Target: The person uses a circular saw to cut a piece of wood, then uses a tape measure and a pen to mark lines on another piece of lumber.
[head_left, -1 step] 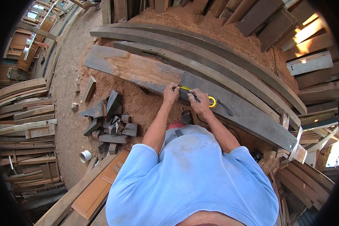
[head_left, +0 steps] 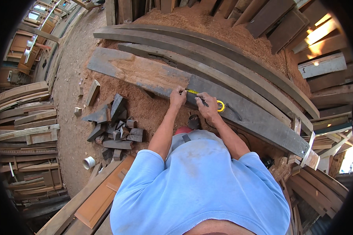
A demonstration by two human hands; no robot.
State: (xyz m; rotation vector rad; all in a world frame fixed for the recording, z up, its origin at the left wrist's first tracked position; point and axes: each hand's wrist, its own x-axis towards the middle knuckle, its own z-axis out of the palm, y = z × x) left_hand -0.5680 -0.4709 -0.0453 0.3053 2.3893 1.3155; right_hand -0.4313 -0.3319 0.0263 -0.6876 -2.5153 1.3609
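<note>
- Your blue shirt (head_left: 202,188) fills the lower middle of the view, with both bare forearms reaching up from it toward the plank.
- Just past your chest, a dark object with a red part (head_left: 188,126) sits on the sawdust; too hidden to name.
- Your left hand (head_left: 178,98) rests on the near edge of the plank (head_left: 145,72), fingers curled down onto the end of the yellow tape (head_left: 193,92), pinning it against the wood.
- Your right hand (head_left: 208,106) lies on the plank just beside the left, closed around a dark pencil (head_left: 203,102) whose tip meets the wood by the tape.
- The tape case (head_left: 221,105) lies on the plank, touching your right hand on its far side, with its blade running between your two hands.
- The plank lies slantwise on sawdust (head_left: 145,109), its left half pale brown, its right half grey.
- Left of your left arm, a heap of dark offcuts (head_left: 113,125) lies on the ground, with a white cup (head_left: 89,162) nearer you.
- Beyond the plank, two long curved boards (head_left: 223,58) lie side by side.
- Farther off, a sawdust mound (head_left: 223,27) rises against stacked timber (head_left: 19,117).
</note>
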